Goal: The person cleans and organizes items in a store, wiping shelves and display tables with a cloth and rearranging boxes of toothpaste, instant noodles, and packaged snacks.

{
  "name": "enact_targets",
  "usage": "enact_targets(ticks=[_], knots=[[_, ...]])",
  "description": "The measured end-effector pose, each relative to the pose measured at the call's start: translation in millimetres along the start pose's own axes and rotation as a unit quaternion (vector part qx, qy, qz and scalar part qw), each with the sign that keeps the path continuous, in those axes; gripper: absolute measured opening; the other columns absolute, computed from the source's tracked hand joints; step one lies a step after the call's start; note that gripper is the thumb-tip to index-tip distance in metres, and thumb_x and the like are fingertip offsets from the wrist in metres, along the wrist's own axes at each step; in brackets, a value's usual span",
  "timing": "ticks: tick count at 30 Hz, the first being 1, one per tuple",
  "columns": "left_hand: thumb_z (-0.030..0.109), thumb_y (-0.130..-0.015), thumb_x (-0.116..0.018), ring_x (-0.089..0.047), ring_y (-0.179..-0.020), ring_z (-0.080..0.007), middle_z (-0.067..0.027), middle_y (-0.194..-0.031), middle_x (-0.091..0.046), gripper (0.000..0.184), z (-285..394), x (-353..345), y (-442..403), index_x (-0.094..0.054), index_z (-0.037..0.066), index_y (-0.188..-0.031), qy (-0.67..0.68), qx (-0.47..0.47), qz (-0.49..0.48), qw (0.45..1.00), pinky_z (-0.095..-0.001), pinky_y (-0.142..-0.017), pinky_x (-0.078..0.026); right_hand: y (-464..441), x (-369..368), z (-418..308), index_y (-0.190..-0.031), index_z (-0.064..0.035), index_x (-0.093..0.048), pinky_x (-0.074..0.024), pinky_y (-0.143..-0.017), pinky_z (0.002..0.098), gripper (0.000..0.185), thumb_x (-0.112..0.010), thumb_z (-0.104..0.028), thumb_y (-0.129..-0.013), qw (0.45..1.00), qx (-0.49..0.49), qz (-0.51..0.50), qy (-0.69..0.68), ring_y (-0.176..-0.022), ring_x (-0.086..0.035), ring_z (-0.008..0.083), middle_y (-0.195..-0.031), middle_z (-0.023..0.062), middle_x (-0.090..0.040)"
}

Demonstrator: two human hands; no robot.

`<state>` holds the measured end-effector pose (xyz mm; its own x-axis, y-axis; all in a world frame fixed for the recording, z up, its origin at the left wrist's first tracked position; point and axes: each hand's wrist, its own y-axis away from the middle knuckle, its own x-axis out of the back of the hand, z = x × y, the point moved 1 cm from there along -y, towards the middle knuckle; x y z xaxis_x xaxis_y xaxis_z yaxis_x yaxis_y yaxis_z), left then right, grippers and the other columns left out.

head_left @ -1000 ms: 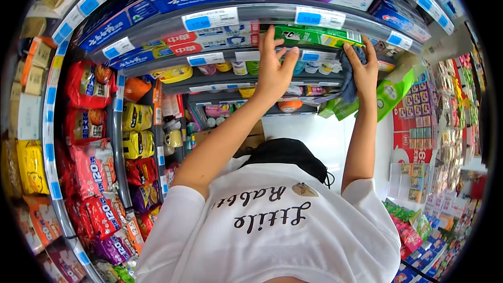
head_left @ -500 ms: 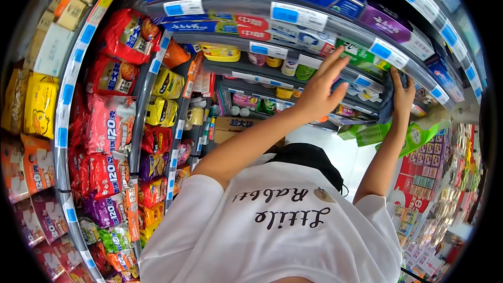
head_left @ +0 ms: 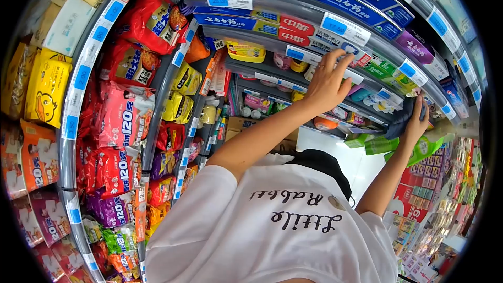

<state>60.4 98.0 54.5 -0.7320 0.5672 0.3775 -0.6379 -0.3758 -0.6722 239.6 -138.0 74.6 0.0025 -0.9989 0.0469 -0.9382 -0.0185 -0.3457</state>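
My left hand [head_left: 329, 83] reaches up to the shelf of toothpaste boxes, its fingers stretched out and thumb apart. Its fingertips are at the front of a white and blue toothpaste box [head_left: 327, 43]; I cannot tell whether they press on it. Beside that box lies a green toothpaste box [head_left: 380, 67], and on the other side a red one [head_left: 294, 31]. At the right end of the shelf, my right hand [head_left: 417, 119] is closed around a dark blue cloth [head_left: 400, 119], which hangs down below the shelf edge.
Blue toothpaste boxes [head_left: 359, 2] fill the shelf above. Price-tag strips [head_left: 343, 27] run along the shelf edges. Jars and a yellow tub [head_left: 246, 51] stand lower down. Red noodle packs [head_left: 152, 23] crowd the left shelves. Green bottles [head_left: 419, 149] are below my right hand.
The view has shifted, so the shelves appear further right. My left hand has moved leftward along the shelf, from the green box to the white and blue one. My right hand still holds the cloth.
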Motion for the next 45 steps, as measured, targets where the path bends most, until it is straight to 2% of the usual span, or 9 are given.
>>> enact_targets(ticks=[7,10,14,19,23,37,42,44,45], knots=[[0.013,-0.084,-0.060,-0.041,-0.126,-0.0358,-0.0180,-0.136,-0.044,0.045,-18.5,31.8,20.2,-0.051,0.003,-0.127,0.037,-0.022,-0.008,0.999,-0.0444,-0.103,-0.033,65.8,-31.3,-33.0,-0.110,0.0002,-0.063,-0.0494,-0.077,0.0258,0.031,-0.063,-0.026,-0.092,0.989,-0.085,-0.028,-0.114,-0.088,-0.061,0.0151,-0.101,0.0094,-0.064],[0.010,-0.085,-0.058,-0.047,-0.110,-0.0313,-0.0167,-0.116,-0.049,0.034,-63.6,91.0,17.1,-0.049,-0.001,-0.117,-0.021,-0.021,0.219,0.975,-0.0416,-0.098,-0.035,86.6,-41.3,-37.1,-0.110,0.0004,-0.062,-0.0481,-0.081,0.0265,0.032,-0.063,-0.026,-0.092,0.989,-0.089,-0.044,-0.107,-0.092,-0.060,0.0154,-0.103,0.0101,-0.064],[0.011,-0.085,-0.055,-0.040,-0.115,-0.0341,-0.0211,-0.119,-0.042,0.045,-141.5,197.6,-17.2,-0.039,-0.004,-0.124,-0.091,0.089,0.395,0.910,-0.0451,-0.102,-0.029,114.3,-56.1,-51.5,-0.112,-0.0016,-0.062,-0.0500,-0.076,0.0261,0.031,-0.061,-0.026,-0.093,0.990,-0.091,-0.074,-0.084,-0.090,-0.061,0.0147,-0.103,0.0082,-0.063],[0.017,-0.080,-0.068,-0.054,-0.112,-0.0240,-0.0193,-0.126,-0.053,0.063,-182.1,277.4,-50.8,-0.040,-0.003,-0.133,0.230,0.228,0.129,0.937,-0.0342,-0.095,-0.041,144.0,-77.2,-60.4,-0.109,-0.0007,-0.063,-0.0464,-0.081,0.0255,0.031,-0.062,-0.027,-0.093,0.988,-0.106,-0.089,-0.069,-0.092,-0.058,0.0139,-0.104,0.0089,-0.063],[0.023,-0.080,-0.072,-0.055,-0.108,-0.0225,-0.0157,-0.119,-0.056,0.067,-186.1,288.7,-46.7,-0.041,0.001,-0.135,0.143,0.236,0.074,0.958,-0.0331,-0.093,-0.043,167.0,-94.7,-80.6,-0.106,-0.0006,-0.064,-0.0443,-0.082,0.0243,0.030,-0.063,-0.027,-0.092,0.986,-0.113,-0.106,-0.057,-0.092,-0.056,0.0120,-0.102,0.0072,-0.062],[0.002,-0.075,-0.077,-0.057,-0.101,-0.0169,-0.0112,-0.110,-0.053,0.062,-118.6,264.6,50.3,-0.034,0.005,-0.120,0.277,0.153,0.192,0.929,-0.0294,-0.086,-0.048,198.9,-167.6,-112.0,-0.111,-0.0041,-0.060,-0.0473,-0.079,0.0271,0.036,-0.053,-0.036,-0.096,0.943,-0.205,-0.180,-0.190,-0.090,-0.058,0.0161,-0.099,0.0078,-0.061],[0.001,-0.076,-0.077,-0.057,-0.099,-0.0159,-0.0107,-0.108,-0.052,0.059,-92.5,255.3,78.4,-0.035,0.005,-0.118,0.265,0.146,0.254,0.919,-0.0292,-0.084,-0.049,224.8,-232.7,-190.8,-0.105,-0.0055,-0.062,-0.0446,-0.086,0.0321,0.024,-0.062,-0.025,-0.091,0.960,0.010,-0.187,-0.209,-0.096,-0.057,0.0171,-0.102,0.0078,-0.062],[0.001,-0.076,-0.077,-0.057,-0.099,-0.0160,-0.0101,-0.108,-0.052,0.059,-86.8,251.3,85.6,-0.035,0.005,-0.118,0.264,0.162,0.265,0.913,-0.0292,-0.085,-0.048,238.3,-272.8,-204.9,-0.101,-0.0080,-0.063,-0.0442,-0.088,0.0347,0.025,-0.071,-0.020,-0.081,0.908,0.344,-0.214,-0.110,-0.099,-0.058,0.0212,-0.103,0.0086,-0.062],[0.000,-0.078,-0.074,-0.056,-0.101,-0.0155,-0.0086,-0.109,-0.053,0.055,-86.2,250.9,87.7,-0.036,0.005,-0.118,0.247,0.139,0.266,0.921,-0.0290,-0.086,-0.048,250.0,-291.5,-211.7,-0.099,-0.0100,-0.063,-0.0440,-0.088,0.0374,0.033,-0.077,-0.022,-0.072,0.872,0.406,-0.263,-0.078,-0.100,-0.058,0.0261,-0.104,0.0083,-0.061]])
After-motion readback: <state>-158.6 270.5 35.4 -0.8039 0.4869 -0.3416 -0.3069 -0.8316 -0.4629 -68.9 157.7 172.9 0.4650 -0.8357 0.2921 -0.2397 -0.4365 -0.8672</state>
